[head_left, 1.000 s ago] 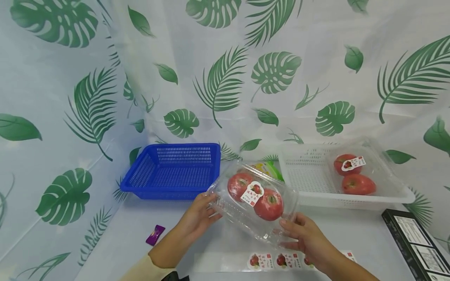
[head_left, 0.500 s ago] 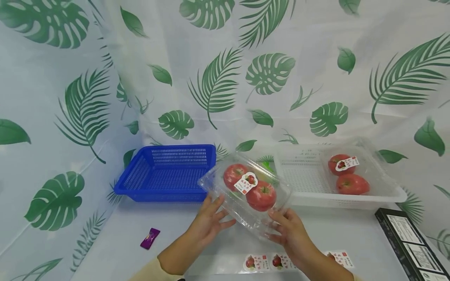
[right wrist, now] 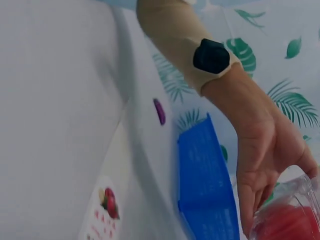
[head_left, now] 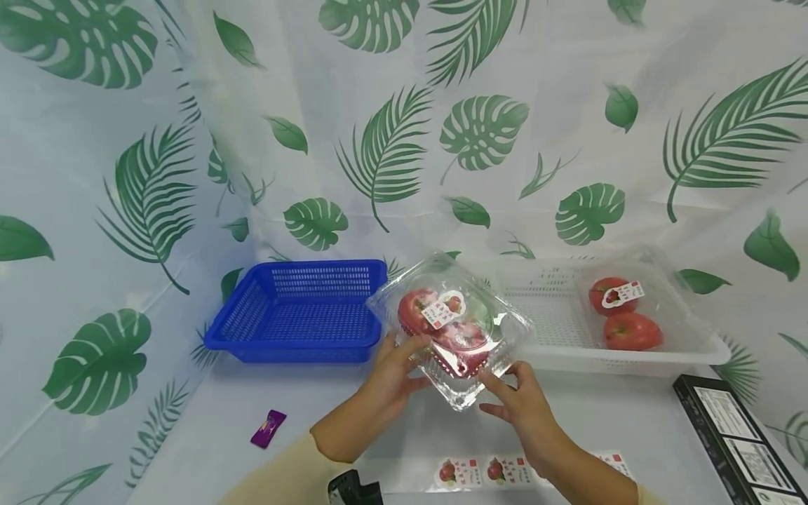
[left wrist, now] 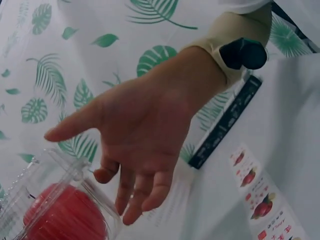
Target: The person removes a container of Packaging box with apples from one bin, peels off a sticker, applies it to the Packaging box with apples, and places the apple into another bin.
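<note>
A clear plastic clamshell box (head_left: 499,308) with two red fruits (head_left: 413,312) that look like apples hangs tilted above the table. A white label (head_left: 445,308) sits on its lid. My left hand (head_left: 393,375) grips the near left edge, thumb above and fingers below. In the right wrist view this left hand (right wrist: 265,145) holds the box (right wrist: 305,187). At the near right corner my right hand (head_left: 527,414) has its fingers spread, fingertips at the edge. The left wrist view shows the right hand's palm (left wrist: 145,120), its thumb extended and fingers loosely bent beside the box (left wrist: 82,167).
A blue basket (head_left: 297,351) stands at the back left. Right of it, a white basket (head_left: 606,361) holds another fruit box (head_left: 634,330). A label strip (head_left: 505,471), purple wrapped sweet (head_left: 268,428) and black-edged box (head_left: 735,438) lie on the table. Patterned sheets (head_left: 391,168) hang behind.
The clamshell box has turned and tipped, one corner now pointing toward me. My left hand has shifted right along its edge. The right hand's fingers have spread at the corner.
</note>
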A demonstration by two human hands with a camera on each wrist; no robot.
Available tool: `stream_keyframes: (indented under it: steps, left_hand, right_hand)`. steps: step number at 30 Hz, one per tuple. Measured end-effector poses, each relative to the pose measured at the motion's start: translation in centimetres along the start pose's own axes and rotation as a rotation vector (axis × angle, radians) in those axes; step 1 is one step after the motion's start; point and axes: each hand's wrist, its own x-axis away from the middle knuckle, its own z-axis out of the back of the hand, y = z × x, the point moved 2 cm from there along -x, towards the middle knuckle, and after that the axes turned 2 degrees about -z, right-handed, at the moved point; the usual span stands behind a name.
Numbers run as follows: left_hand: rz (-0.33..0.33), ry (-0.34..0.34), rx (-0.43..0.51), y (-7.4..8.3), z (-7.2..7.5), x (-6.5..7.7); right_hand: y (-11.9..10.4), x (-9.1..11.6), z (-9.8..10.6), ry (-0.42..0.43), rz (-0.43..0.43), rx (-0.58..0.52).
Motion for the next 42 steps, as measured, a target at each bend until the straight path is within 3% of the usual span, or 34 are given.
stream_keyframes:
  steps: [3, 7, 12, 16, 20, 26, 33, 39, 42]
  left_hand:
    - [0.008, 0.010, -0.007, 0.4, 0.1, -1.3]
    - [0.020, 0.018, -0.043, 1.5, 0.2, -2.9]
    - [0.060, 0.025, -0.087, 2.9, 0.3, -4.7]
    - [0.074, 0.011, -0.117, 3.7, 0.1, -6.1]
    - [0.095, -0.018, -0.152, 4.1, -0.3, -7.4]
    - [0.116, -0.013, -0.212, 4.0, -0.7, -9.0]
    - [0.122, -0.040, -0.203, 3.3, -1.4, -10.4]
    - [0.116, -0.049, -0.185, 2.5, -2.1, -11.6]
    - [0.122, -0.047, -0.188, 2.2, -2.6, -11.9]
  right_hand:
    - [-0.5, -0.3, 1.1, 0.031, 0.010, 0.062]
    - [-2.0, -2.1, 4.1, 0.151, 0.117, 0.188]
    - [-4.2, -5.5, 10.6, 0.380, 0.275, 0.498]
    - [-5.8, -7.8, 16.1, 0.545, 0.299, 0.686]
    - [-7.0, -9.2, 20.5, 0.616, 0.269, 0.777]
    - [-7.5, -9.9, 24.8, 0.645, 0.162, 0.896]
    - [-7.0, -10.6, 27.6, 0.526, -0.097, 0.988]
    - [-6.8, -10.9, 28.7, 0.450, -0.141, 1.084]
    - [-6.8, -10.9, 28.9, 0.439, -0.169, 1.066]
